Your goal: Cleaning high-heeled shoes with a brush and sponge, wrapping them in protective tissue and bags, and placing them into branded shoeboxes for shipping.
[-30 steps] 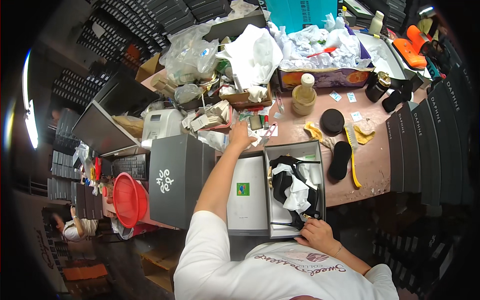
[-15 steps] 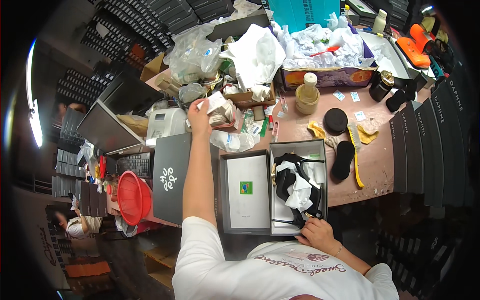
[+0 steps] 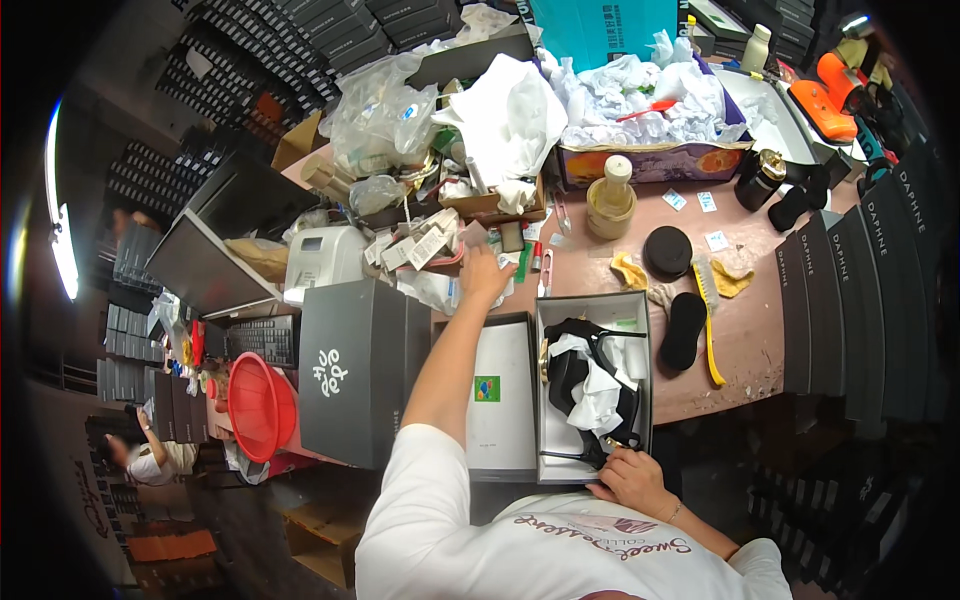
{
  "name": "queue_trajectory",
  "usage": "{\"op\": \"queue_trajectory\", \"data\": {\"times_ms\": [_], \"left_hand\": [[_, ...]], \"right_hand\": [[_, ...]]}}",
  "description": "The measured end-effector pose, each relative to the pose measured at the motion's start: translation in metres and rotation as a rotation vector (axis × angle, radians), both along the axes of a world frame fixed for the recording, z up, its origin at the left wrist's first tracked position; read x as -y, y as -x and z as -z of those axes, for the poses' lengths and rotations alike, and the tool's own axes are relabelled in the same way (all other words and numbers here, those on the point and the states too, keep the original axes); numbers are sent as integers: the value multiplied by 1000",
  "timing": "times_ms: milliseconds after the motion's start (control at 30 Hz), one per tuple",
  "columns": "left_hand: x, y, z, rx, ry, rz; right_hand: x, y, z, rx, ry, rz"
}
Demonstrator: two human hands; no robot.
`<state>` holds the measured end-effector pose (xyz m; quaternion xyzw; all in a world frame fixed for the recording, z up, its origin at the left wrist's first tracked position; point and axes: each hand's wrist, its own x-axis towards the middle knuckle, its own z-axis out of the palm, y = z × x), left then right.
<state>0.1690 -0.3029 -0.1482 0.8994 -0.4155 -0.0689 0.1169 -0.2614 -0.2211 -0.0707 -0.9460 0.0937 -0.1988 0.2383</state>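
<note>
My left hand (image 3: 485, 277) reaches over the small packets beside a pink basket of white paper tags (image 3: 428, 246). Its fingers are somewhat blurred but look apart, with nothing plainly held. My right hand (image 3: 641, 482) is closed over the near right corner of an open grey shoebox (image 3: 645, 385), close to a gold buckle. Inside lie black strappy shoes (image 3: 567, 378) with crumpled white tissue (image 3: 597, 400) over them. Left of the shoebox rests its lid (image 3: 500, 425), inner side up, with a small green square on it. Farther left stands a closed dark shoebox (image 3: 360, 375).
A red plastic basket (image 3: 262, 405) sits at the left edge. Behind are a white label printer (image 3: 325, 262), a carton of crumpled paper (image 3: 650, 165) and a pump bottle (image 3: 612, 200). A yellow-handled brush (image 3: 713, 335) and black sponge (image 3: 682, 332) lie right; stacked shoeboxes (image 3: 850, 300) border that side.
My left hand has moved right and nearer, from the tags to the packets. The white slip it held is no longer seen in it. My right hand stays at the shoebox corner.
</note>
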Motion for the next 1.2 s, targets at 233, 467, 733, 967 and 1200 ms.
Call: {"op": "queue_trajectory", "data": {"times_ms": [233,467,733,967,1200], "left_hand": [[-10,-12,-3,-143,299,-12],[-46,-12,-74,-214,696,-74],[-5,-116,-99,-804,1381,-437],[-15,-103,-67,-615,1293,-378],[-84,8,-66,-526,1016,-202]], "right_hand": [[-4,0,1,-1,-12,-5],[-4,-3,0,10,-24,7],[-2,-1,-3,-8,-20,8],[-5,-2,-1,-20,-17,33],[-6,-4,3,17,6,16]]}}
